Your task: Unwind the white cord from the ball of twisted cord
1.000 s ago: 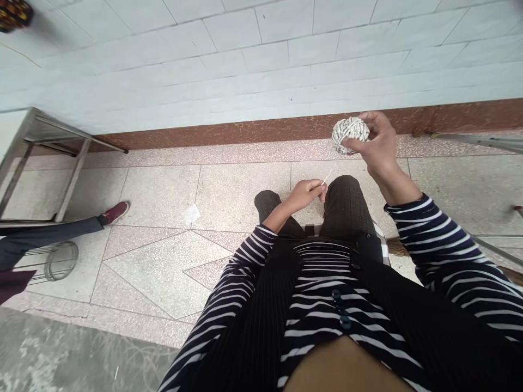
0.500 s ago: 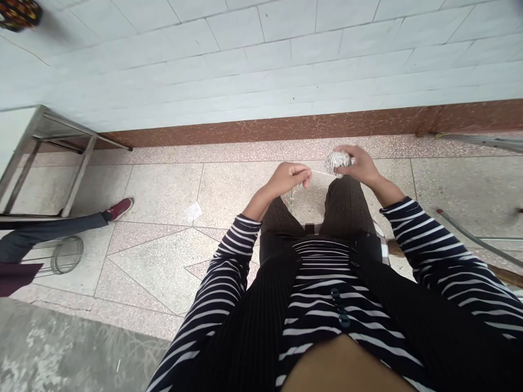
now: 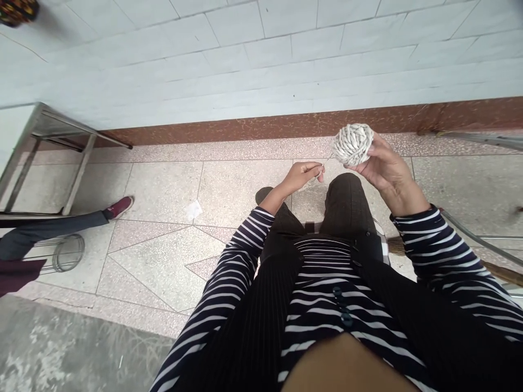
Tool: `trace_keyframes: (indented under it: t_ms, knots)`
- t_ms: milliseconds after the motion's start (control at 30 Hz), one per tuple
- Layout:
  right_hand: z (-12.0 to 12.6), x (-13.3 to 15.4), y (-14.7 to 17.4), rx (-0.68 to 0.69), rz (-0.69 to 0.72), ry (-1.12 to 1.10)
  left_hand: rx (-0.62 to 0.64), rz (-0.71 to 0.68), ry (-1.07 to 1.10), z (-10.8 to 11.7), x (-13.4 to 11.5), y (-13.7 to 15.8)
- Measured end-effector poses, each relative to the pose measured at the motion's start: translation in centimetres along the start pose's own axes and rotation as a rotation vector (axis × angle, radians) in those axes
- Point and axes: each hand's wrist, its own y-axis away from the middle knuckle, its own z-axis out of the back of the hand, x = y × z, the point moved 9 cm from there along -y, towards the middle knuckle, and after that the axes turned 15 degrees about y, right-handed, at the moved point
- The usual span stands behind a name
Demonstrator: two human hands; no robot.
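Observation:
My right hand [image 3: 382, 163] holds a white ball of twisted cord [image 3: 352, 144] up above my right knee, palm turned toward me. My left hand [image 3: 303, 175] pinches the loose strand of cord [image 3: 326, 161] that runs up to the ball, just left of that knee. Both arms wear dark sleeves with white stripes. I sit facing a white tiled wall, with my knees in dark trousers below the hands.
A metal-framed table [image 3: 49, 147] stands at the left against the wall. Another person's leg with a red shoe [image 3: 118, 207] stretches in from the left, beside a wire ring stand [image 3: 65, 253]. A scrap of paper [image 3: 193, 210] lies on the stone floor. Metal rods [image 3: 476, 237] lie at right.
My right hand dropped with the ball close to my left hand, then rose again and turned the ball toward me. My left hand kept hold of the strand.

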Motion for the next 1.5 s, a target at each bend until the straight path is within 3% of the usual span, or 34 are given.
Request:
trace_keyframes:
  t_ms: [133, 300, 433, 533, 600, 700, 833, 900, 967, 1133, 1233, 1333, 1500]
  knots:
    - [-0.7, 2.1, -0.8, -0.069, 0.028, 0.022, 0.037, 0.056, 0.148, -0.5, -0.1, 0.1]
    - [-2.1, 4.2, 0.1, -0.088, 0.015, 0.118, -0.103, 0.124, 0.165, 1.7, 1.1, 0.8]
    - [-0.9, 6.2, 0.3, -0.130, 0.055, 0.214, -0.063, 0.129, 0.232, 1.1, 1.1, 2.9]
    - [1.1, 6.1, -0.4, -0.159, 0.062, 0.346, -0.026, 0.126, 0.218, 0.9, 0.3, 4.5]
    - [2.7, 5.4, -0.8, -0.173, 0.067, 0.419, -0.078, 0.105, 0.193, 2.2, -0.2, 5.2]
    - [4.7, 4.6, -0.8, -0.196, 0.101, 0.384, -0.237, 0.024, 0.204, 5.9, -0.1, 5.8]
    - [4.9, 4.7, -0.1, -0.224, 0.127, 0.214, -0.269, 0.130, 0.033, 8.2, 3.3, 5.5]
    - [3.5, 4.9, 0.1, -0.216, 0.093, 0.207, -0.261, 0.203, -0.138, 7.9, 5.1, 4.7]
    - [1.5, 4.9, 0.0, -0.179, 0.044, 0.215, -0.267, 0.187, -0.241, 6.9, 5.4, 3.4]
    - [-3.5, 4.3, -0.6, -0.037, -0.044, 0.079, -0.245, -0.062, -0.159, 2.5, 1.7, -0.8]
    - [-5.2, 4.1, -0.9, 0.033, -0.090, 0.051, -0.301, -0.135, -0.132, 1.3, -0.7, -2.6]
    - [-4.9, 5.0, -1.3, 0.028, -0.103, 0.057, -0.305, -0.136, -0.143, 0.7, -1.8, -3.0]
    - [-0.9, 7.3, -1.1, -0.148, -0.089, -0.067, -0.139, -0.095, -0.087, -0.1, -0.7, -0.7]
